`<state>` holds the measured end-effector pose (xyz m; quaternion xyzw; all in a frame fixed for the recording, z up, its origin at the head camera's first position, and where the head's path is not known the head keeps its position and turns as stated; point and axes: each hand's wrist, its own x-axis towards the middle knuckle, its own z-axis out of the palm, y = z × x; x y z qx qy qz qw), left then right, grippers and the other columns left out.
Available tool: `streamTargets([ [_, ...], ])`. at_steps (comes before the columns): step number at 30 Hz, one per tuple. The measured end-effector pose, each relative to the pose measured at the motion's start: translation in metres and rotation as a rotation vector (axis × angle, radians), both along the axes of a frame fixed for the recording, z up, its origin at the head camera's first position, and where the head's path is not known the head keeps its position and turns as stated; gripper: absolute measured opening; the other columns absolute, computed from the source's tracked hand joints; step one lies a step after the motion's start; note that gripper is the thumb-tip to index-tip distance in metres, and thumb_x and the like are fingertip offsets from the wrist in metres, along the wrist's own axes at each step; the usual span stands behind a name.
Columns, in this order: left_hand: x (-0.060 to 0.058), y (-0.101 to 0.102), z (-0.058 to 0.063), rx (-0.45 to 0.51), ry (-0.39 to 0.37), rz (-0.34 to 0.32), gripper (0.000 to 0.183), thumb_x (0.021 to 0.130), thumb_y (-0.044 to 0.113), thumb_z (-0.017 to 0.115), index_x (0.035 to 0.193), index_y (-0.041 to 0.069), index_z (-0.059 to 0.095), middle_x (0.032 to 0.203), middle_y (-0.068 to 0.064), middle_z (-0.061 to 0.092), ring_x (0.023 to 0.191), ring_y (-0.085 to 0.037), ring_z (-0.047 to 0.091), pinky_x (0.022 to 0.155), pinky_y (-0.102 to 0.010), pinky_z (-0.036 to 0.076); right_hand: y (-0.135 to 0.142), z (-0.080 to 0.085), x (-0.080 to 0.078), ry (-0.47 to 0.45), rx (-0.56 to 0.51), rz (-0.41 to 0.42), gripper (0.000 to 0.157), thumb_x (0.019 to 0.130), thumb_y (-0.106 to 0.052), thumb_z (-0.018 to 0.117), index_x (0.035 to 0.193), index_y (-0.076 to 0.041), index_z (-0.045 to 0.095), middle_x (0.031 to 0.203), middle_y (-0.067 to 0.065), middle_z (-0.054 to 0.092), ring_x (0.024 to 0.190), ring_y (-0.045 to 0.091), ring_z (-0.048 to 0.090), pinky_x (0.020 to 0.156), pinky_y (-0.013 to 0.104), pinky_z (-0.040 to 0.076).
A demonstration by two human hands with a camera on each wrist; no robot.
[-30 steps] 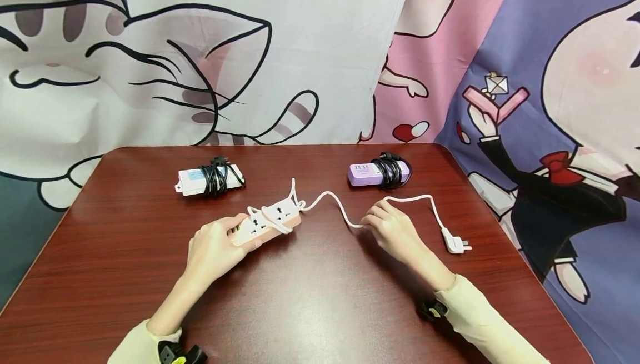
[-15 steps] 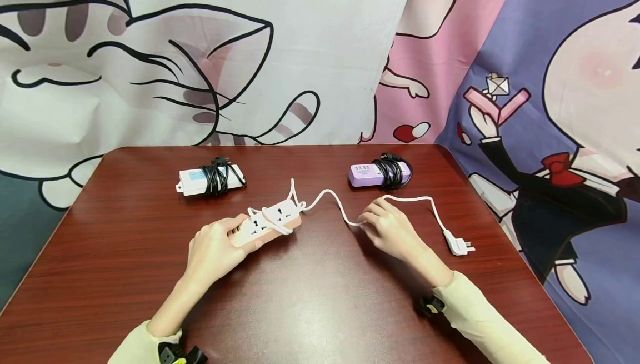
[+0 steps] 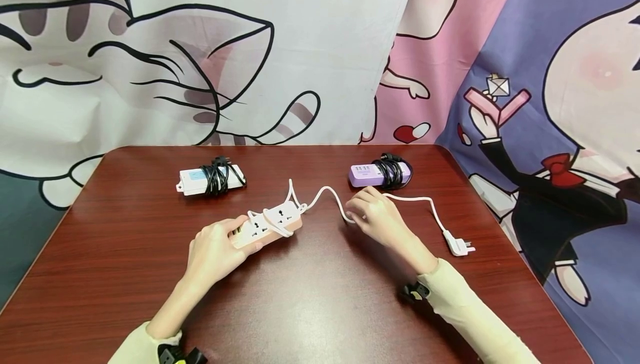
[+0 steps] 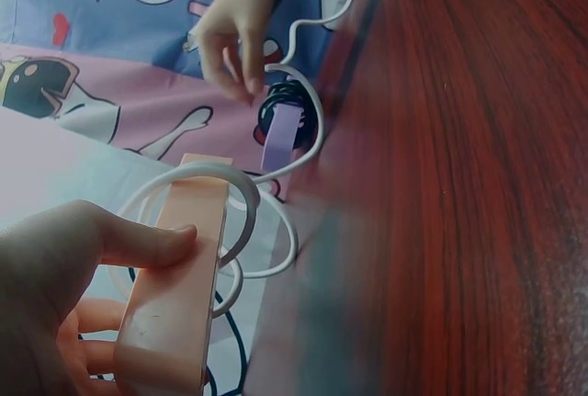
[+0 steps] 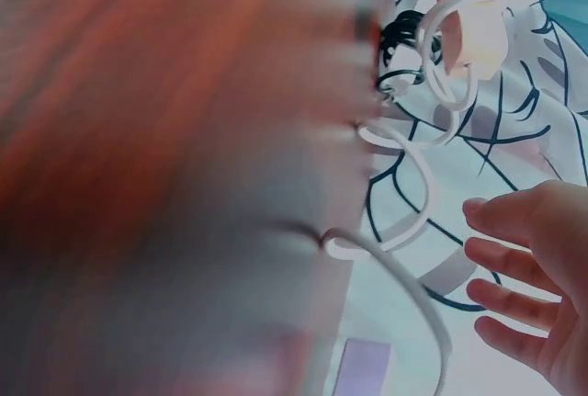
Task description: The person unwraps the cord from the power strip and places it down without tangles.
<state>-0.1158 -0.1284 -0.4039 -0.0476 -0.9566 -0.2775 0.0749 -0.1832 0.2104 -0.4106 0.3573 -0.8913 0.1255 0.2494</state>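
My left hand [image 3: 215, 247] grips the left end of a white and orange power strip [image 3: 265, 230], thumb along its near side. White cord is looped round the strip in the head view; its free length [image 3: 325, 188] runs right in waves across the table to a three-pin plug [image 3: 456, 243]. Over that cord hovers my right hand [image 3: 376, 217]. In the right wrist view the fingers of the right hand [image 5: 537, 277] are spread and loosely bent, with the cord [image 5: 404, 272] passing apart from them. The left wrist view shows the strip's orange underside [image 4: 175, 304] under the thumb.
Behind the left hand lies a white power strip [image 3: 192, 181] bound with black cord. A purple power strip [image 3: 365, 175], also wrapped in black cord, lies just beyond the right hand. The brown table [image 3: 310, 308] ends at a printed curtain [image 3: 320, 47].
My right hand has let go of the cord and moved left along it. The plug has shifted slightly right. My left hand keeps its grip on the power strip, almost unmoved.
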Motion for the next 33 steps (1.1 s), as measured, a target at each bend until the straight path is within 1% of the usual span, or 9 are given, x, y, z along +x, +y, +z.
streamTargets([
  [6,0.001,0.003,-0.001,0.003,0.005,-0.004,0.058,0.068,0.04,0.082,0.12,0.018,0.068,0.114,-0.009,0.07,0.086,-0.029,0.066,0.058,-0.043,0.044,-0.018,0.007,-0.011,0.006,-0.018,0.01,0.01,0.081,-0.016,0.075,0.091,-0.014,0.074,0.089,-0.004,0.069,0.088,0.015,0.059,0.074,0.03,0.05],
  [8,0.001,0.003,-0.001,0.004,0.005,-0.006,0.059,0.068,0.041,0.082,0.12,0.017,0.068,0.115,-0.009,0.07,0.087,-0.03,0.066,0.058,-0.044,0.045,-0.025,0.009,-0.016,0.025,-0.023,0.025,0.01,0.083,-0.018,0.074,0.092,-0.014,0.073,0.089,-0.004,0.069,0.088,0.016,0.059,0.079,0.031,0.05],
  [12,0.002,0.005,-0.002,0.004,0.003,-0.011,0.06,0.068,0.04,0.082,0.121,0.016,0.068,0.116,-0.009,0.07,0.091,-0.032,0.066,0.06,-0.045,0.046,-0.036,0.013,-0.025,0.057,-0.032,0.066,0.012,0.081,-0.019,0.076,0.092,-0.014,0.073,0.089,-0.003,0.07,0.086,0.016,0.058,0.08,0.032,0.05],
  [13,0.002,0.005,-0.002,0.004,0.003,-0.012,0.06,0.068,0.04,0.082,0.121,0.016,0.068,0.116,-0.009,0.07,0.091,-0.032,0.066,0.06,-0.045,0.046,-0.039,0.014,-0.027,0.06,-0.034,0.079,0.014,0.08,-0.018,0.077,0.093,-0.013,0.073,0.089,-0.003,0.07,0.087,0.016,0.058,0.08,0.032,0.05],
  [15,0.002,0.005,-0.003,0.007,0.002,-0.012,0.06,0.068,0.04,0.082,0.121,0.016,0.068,0.116,-0.01,0.07,0.091,-0.032,0.066,0.06,-0.045,0.046,-0.044,0.015,-0.031,0.058,-0.036,0.101,0.015,0.079,-0.016,0.077,0.094,-0.013,0.073,0.09,-0.003,0.07,0.087,0.016,0.058,0.076,0.03,0.049],
  [19,0.002,0.006,-0.006,0.013,-0.004,-0.016,0.061,0.068,0.04,0.082,0.121,0.015,0.068,0.115,-0.011,0.07,0.088,-0.032,0.066,0.059,-0.044,0.046,-0.054,0.018,-0.039,0.06,-0.026,0.139,0.016,0.079,-0.015,0.077,0.095,-0.014,0.073,0.091,-0.003,0.07,0.089,0.016,0.057,0.075,0.028,0.048],
  [24,0.003,0.007,-0.007,0.015,0.001,-0.021,0.061,0.067,0.04,0.082,0.121,0.015,0.068,0.115,-0.011,0.07,0.09,-0.033,0.067,0.061,-0.047,0.047,-0.069,0.021,-0.048,0.117,-0.003,0.203,0.017,0.08,-0.014,0.076,0.097,-0.014,0.073,0.092,-0.002,0.07,0.089,0.017,0.059,0.076,0.028,0.049],
  [28,0.004,0.008,-0.008,0.015,0.007,-0.023,0.061,0.066,0.041,0.083,0.12,0.015,0.068,0.113,-0.011,0.071,0.086,-0.032,0.066,0.06,-0.047,0.047,-0.079,0.021,-0.053,0.175,0.049,0.251,0.019,0.082,-0.014,0.074,0.101,-0.013,0.072,0.093,-0.001,0.069,0.091,0.018,0.059,0.079,0.029,0.049],
  [33,0.004,0.008,-0.009,0.003,0.007,-0.031,0.06,0.066,0.041,0.083,0.119,0.016,0.068,0.11,-0.011,0.071,0.081,-0.03,0.065,0.058,-0.044,0.045,-0.087,0.018,-0.057,0.2,0.18,0.271,0.026,0.084,-0.017,0.071,0.11,-0.018,0.07,0.103,-0.004,0.068,0.1,0.016,0.058,0.082,0.028,0.046],
])
